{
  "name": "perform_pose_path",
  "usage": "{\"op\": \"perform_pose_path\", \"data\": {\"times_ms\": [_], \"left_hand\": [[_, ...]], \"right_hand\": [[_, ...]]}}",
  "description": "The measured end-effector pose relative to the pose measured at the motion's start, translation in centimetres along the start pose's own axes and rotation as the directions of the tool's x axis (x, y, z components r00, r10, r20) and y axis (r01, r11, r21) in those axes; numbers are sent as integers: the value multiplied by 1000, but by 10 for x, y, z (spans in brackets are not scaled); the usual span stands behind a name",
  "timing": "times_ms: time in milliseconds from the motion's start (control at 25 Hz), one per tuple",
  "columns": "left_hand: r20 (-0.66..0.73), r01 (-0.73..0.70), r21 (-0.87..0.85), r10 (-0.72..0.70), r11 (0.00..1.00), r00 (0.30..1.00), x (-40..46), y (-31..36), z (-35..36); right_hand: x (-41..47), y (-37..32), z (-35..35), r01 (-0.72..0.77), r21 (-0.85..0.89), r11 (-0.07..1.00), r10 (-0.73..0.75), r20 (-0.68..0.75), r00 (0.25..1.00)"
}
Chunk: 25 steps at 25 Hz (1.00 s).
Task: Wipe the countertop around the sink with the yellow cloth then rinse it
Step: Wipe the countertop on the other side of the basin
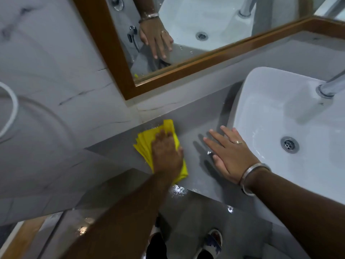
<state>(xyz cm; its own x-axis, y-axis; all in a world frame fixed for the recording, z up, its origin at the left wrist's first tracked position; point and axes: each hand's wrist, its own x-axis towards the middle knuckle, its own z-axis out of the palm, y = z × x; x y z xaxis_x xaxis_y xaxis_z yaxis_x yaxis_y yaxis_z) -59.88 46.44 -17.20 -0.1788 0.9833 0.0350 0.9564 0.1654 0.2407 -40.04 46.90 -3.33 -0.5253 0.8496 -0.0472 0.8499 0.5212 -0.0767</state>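
Note:
The folded yellow cloth (144,144) lies flat on the grey countertop (194,124), left of the sink. My left hand (166,152) presses down on the cloth, palm flat over its middle. My right hand (229,152) rests flat on the wet counter with fingers spread, just left of the white sink (280,116), holding nothing. It wears a ring and a metal bangle. The sink's drain (289,144) and the base of the chrome tap (326,88) show at the right.
A wood-framed mirror (179,71) hangs on the marble wall behind the counter and reflects my right hand. Water droplets shine along the counter's front edge (177,189). Below the edge are grey floor tiles and my feet in slippers (211,242).

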Motion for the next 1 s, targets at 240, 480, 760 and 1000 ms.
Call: {"op": "perform_pose_path", "data": {"times_ms": [240, 480, 760, 1000], "left_hand": [[25, -127, -36, 128, 991, 991, -49, 44, 13], [76, 327, -36, -323, 944, 943, -25, 22, -4], [505, 335, -260, -168, 906, 847, -100, 137, -6], [432, -372, 6, 333, 928, 838, -95, 55, -42]], "right_hand": [[-1, 1, 1, 3, 22, 1000, -3, 13, 1000], [-3, 1, 2, 5, 36, 999, -6, 10, 1000], [-56, 12, -23, 60, 515, 855, 42, -183, 982], [-150, 6, 27, -17, 398, 917, 71, -123, 990]]}}
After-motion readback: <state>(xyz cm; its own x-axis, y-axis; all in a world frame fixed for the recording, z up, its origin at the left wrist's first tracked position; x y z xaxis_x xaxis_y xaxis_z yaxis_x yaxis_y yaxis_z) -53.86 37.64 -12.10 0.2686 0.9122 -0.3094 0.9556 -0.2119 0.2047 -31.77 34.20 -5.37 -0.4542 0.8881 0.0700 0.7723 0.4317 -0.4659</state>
